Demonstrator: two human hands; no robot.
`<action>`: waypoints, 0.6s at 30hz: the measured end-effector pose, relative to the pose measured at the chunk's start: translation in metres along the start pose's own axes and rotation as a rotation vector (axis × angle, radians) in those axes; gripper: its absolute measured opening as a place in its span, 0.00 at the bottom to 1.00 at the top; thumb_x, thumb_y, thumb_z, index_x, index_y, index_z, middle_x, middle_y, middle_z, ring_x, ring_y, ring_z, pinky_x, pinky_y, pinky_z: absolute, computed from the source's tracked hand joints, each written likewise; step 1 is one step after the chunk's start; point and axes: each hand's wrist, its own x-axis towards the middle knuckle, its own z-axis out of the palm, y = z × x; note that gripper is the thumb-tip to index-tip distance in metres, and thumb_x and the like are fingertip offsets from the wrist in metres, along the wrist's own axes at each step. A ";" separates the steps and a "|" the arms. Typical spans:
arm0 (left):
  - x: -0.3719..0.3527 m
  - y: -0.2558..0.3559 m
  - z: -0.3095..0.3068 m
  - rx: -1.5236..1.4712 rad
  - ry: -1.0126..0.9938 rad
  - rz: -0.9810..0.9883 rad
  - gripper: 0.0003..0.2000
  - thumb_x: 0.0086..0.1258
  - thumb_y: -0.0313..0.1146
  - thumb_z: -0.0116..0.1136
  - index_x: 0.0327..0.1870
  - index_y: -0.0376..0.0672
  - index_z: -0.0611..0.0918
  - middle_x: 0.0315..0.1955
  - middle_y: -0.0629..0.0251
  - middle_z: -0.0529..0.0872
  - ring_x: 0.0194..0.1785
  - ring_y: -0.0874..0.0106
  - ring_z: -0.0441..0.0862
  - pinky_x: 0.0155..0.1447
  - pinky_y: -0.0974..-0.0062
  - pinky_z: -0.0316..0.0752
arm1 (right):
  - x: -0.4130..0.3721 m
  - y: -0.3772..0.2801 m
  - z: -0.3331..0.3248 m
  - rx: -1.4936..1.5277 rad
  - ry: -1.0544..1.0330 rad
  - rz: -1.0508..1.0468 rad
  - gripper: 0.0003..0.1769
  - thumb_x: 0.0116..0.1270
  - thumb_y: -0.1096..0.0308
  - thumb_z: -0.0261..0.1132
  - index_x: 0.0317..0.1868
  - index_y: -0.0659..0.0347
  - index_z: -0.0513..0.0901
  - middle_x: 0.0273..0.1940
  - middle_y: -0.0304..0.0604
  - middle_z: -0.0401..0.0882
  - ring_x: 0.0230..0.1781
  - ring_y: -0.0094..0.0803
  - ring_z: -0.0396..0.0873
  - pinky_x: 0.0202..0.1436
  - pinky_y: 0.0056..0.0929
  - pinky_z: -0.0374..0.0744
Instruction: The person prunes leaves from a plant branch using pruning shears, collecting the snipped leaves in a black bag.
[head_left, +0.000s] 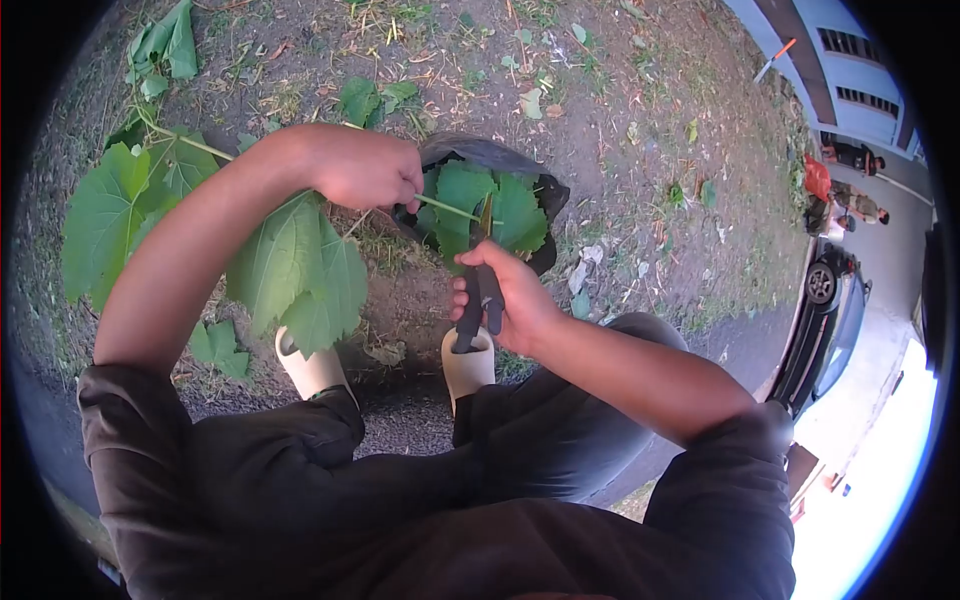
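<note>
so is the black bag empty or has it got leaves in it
Not empty: the black bag sits with its mouth open and big green leaves fill it. How deep they go cannot be told.

Nothing readable in this one tbh, no lettering, labels or numbers I can make out anywhere. The shears [468,325] are just dark, with no brand mark that shows, and the car [825,300] off at the edge is too small and warped by the lens to give up a plate or badge
</note>
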 end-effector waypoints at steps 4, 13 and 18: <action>0.011 -0.017 0.002 -0.042 0.009 0.022 0.19 0.83 0.38 0.53 0.62 0.38 0.91 0.37 0.54 0.92 0.44 0.63 0.89 0.54 0.59 0.80 | -0.003 -0.004 -0.003 -0.031 0.009 -0.027 0.17 0.75 0.62 0.70 0.56 0.59 0.76 0.37 0.40 0.76 0.35 0.30 0.77 0.41 0.37 0.80; 0.012 -0.020 -0.006 -0.048 0.010 0.038 0.19 0.85 0.39 0.54 0.62 0.39 0.91 0.38 0.63 0.89 0.43 0.70 0.84 0.54 0.65 0.79 | -0.014 0.001 0.005 -0.034 -0.010 -0.010 0.20 0.76 0.57 0.69 0.59 0.59 0.78 0.40 0.44 0.82 0.41 0.38 0.87 0.52 0.40 0.88; 0.011 -0.015 -0.010 -0.056 -0.049 0.066 0.19 0.86 0.40 0.53 0.61 0.38 0.91 0.40 0.60 0.91 0.46 0.68 0.86 0.56 0.65 0.79 | -0.026 0.005 0.009 -0.056 -0.030 -0.053 0.22 0.75 0.56 0.68 0.62 0.58 0.77 0.44 0.44 0.84 0.48 0.39 0.88 0.57 0.39 0.87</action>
